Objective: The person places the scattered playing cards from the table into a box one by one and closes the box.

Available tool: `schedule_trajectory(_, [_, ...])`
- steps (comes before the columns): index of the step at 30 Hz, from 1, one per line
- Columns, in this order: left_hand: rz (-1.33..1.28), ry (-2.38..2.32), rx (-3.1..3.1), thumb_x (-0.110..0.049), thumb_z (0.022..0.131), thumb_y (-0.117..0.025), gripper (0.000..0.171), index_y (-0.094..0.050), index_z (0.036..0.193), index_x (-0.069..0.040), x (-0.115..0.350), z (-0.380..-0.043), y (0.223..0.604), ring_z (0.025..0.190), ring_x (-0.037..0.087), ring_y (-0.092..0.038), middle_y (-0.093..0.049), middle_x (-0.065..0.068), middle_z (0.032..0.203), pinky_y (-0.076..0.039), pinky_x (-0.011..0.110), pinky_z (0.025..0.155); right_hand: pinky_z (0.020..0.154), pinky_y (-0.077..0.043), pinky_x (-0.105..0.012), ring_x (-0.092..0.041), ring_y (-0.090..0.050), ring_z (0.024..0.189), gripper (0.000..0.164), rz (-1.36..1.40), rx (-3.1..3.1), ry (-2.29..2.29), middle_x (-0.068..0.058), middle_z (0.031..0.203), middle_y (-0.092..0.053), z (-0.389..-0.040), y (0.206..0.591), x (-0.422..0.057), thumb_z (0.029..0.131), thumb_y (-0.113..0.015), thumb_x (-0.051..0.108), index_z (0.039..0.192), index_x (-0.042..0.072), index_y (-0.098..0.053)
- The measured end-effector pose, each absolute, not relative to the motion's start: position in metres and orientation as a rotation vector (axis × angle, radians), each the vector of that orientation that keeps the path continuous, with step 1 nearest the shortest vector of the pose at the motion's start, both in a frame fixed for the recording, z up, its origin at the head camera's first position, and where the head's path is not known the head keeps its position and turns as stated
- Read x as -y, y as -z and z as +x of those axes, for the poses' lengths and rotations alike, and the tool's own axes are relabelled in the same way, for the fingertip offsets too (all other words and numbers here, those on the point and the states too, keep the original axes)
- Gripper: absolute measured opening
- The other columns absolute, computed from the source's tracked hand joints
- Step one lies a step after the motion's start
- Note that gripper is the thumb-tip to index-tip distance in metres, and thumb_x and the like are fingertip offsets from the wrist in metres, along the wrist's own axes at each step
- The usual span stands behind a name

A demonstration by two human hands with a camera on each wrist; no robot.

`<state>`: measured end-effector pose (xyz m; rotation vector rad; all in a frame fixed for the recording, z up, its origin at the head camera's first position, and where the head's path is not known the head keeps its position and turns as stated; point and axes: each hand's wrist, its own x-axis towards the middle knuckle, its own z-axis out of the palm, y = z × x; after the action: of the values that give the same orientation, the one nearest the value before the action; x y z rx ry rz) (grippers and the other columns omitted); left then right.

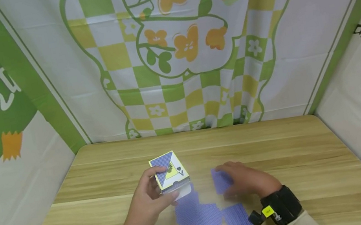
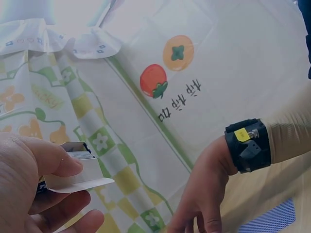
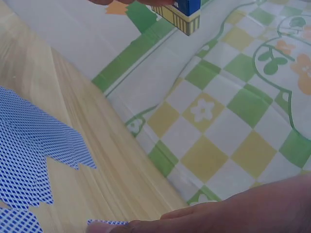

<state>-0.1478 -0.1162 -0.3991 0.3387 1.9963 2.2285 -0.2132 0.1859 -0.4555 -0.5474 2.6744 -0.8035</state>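
Observation:
My left hand (image 1: 148, 197) grips a playing-card box (image 1: 172, 171) above the table, thumb on its near end and fingers around its side. The box shows an ace of spades design, and its white flap (image 2: 80, 185) hangs open toward me. Card edges (image 2: 81, 155) show inside its mouth. To the right, my right hand (image 1: 247, 179) reaches down over a blue-backed playing card (image 1: 221, 180), holding it by opposite edges between thumb and fingers. In the right wrist view only part of this hand shows, with a strip of the card (image 3: 109, 222) at a fingertip.
More blue-backed playing cards lie face down on the wooden table (image 1: 106, 180): an overlapping group (image 1: 208, 223) below the box and a separate lot (image 1: 240, 224) to its right. A patterned curtain (image 1: 176, 89) hangs behind the table's far edge, with printed cloth walls at both sides.

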Motion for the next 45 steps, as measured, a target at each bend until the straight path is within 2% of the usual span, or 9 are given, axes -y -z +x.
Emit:
schedule_trajectory(10, [0.343, -2.218, -2.007, 0.010, 0.082, -0.071, 0.063, -0.040, 0.135, -0.004, 0.117, -0.148, 0.399, 0.099, 0.026, -0.063, -0.050, 0.023, 0.124, -0.060, 0.033, 0.070, 0.104, -0.042, -0.056, -0.037, -0.044, 0.131, 0.084, -0.610, -2.661, 0.752, -0.010, 0.143, -0.051, -0.216, 0.459, -0.188, 0.072, -0.093, 0.033, 0.144, 0.017, -0.053])
schedule_trajectory(17, [0.321, -2.202, -2.018, 0.009, 0.082, -0.072, 0.064, -0.041, 0.135, -0.005, 0.116, -0.147, 0.399, 0.100, 0.027, -0.062, -0.050, 0.024, 0.126, -0.060, 0.033, 0.071, 0.107, -0.039, -0.058, -0.034, -0.041, 0.132, 0.085, -0.581, -2.703, 0.699, -0.005, 0.147, -0.048, -0.215, 0.464, -0.182, 0.071, -0.093, 0.029, 0.145, 0.021, -0.052])
schedule_trajectory(22, [0.313, -2.196, -2.025, 0.009, 0.082, -0.072, 0.064, -0.041, 0.136, -0.004, 0.116, -0.147, 0.399, 0.101, 0.028, -0.062, -0.051, 0.024, 0.125, -0.060, 0.033, 0.072, 0.108, -0.036, -0.057, -0.033, -0.043, 0.130, 0.080, -0.652, -2.723, 0.658, -0.005, 0.146, -0.051, -0.215, 0.465, -0.180, 0.072, -0.090, 0.025, 0.143, 0.020, -0.054])
schedule_trajectory(34, [0.343, -2.209, -2.008, 0.010, 0.080, -0.073, 0.064, -0.042, 0.134, -0.004, 0.115, -0.148, 0.401, 0.101, 0.028, -0.062, -0.052, 0.023, 0.123, -0.059, 0.033, 0.070, 0.095, -0.043, -0.049, -0.027, -0.044, 0.115, 0.074, -0.685, -2.693, 0.601, -0.003, 0.126, -0.052, -0.210, 0.463, -0.173, 0.072, -0.090, 0.026, 0.139, 0.020, -0.058])
schedule_trajectory(45, [0.323, -2.193, -2.023, 0.008, 0.080, -0.074, 0.064, -0.044, 0.135, -0.006, 0.115, -0.148, 0.402, 0.101, 0.028, -0.062, -0.054, 0.022, 0.121, -0.059, 0.033, 0.072, 0.088, -0.043, -0.047, -0.026, -0.043, 0.108, 0.073, -0.701, -2.674, 0.562, -0.004, 0.119, -0.050, -0.201, 0.456, -0.167, 0.069, -0.084, 0.014, 0.138, 0.016, -0.058])
